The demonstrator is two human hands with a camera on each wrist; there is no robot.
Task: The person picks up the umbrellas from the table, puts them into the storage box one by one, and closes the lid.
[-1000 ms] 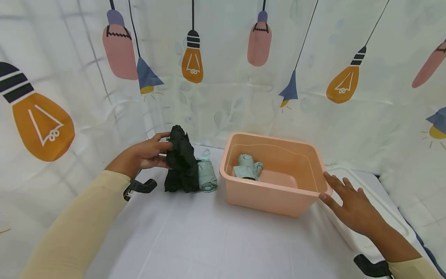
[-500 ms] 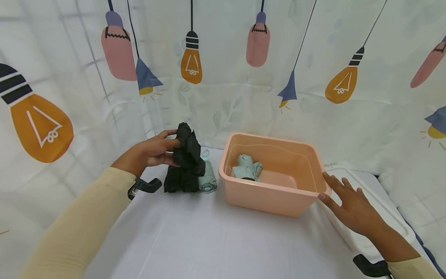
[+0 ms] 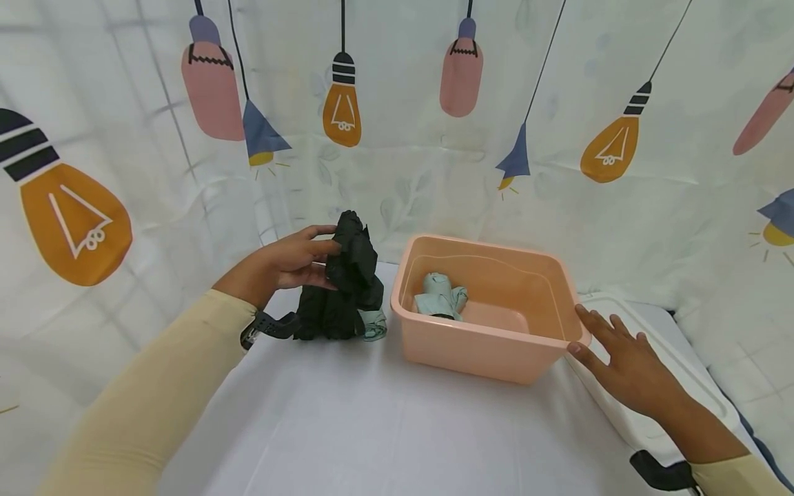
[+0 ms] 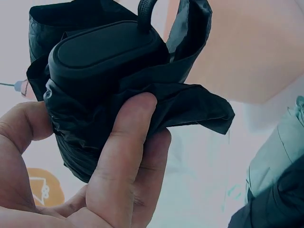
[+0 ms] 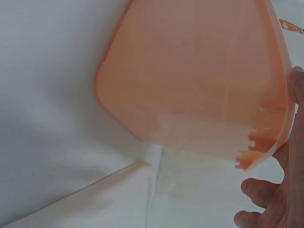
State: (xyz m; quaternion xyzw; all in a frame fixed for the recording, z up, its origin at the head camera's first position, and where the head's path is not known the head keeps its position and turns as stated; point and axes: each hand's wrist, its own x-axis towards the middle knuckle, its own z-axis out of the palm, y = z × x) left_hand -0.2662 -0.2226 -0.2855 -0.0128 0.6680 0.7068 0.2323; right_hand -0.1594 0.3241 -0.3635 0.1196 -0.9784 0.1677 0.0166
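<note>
A folded black umbrella is held up in my left hand, thumb and fingers gripping its loosely wrapped cloth. The left wrist view shows its smooth handle end and a wrist strap loop. Beneath it, another black folded bundle lies on the table. Beside that, a light green rolled umbrella is partly hidden. A second light green folded umbrella rests inside the peach plastic bin. My right hand, fingers spread, touches the bin's right rim.
A white lid lies on the table to the right of the bin, partly under my right arm. A white cloth covers the table. Behind hangs a curtain printed with lamps.
My left hand has carried the black umbrella rightward and slightly up, toward the bin, now covering more of the light green roll. The right hand stays at the rim.
</note>
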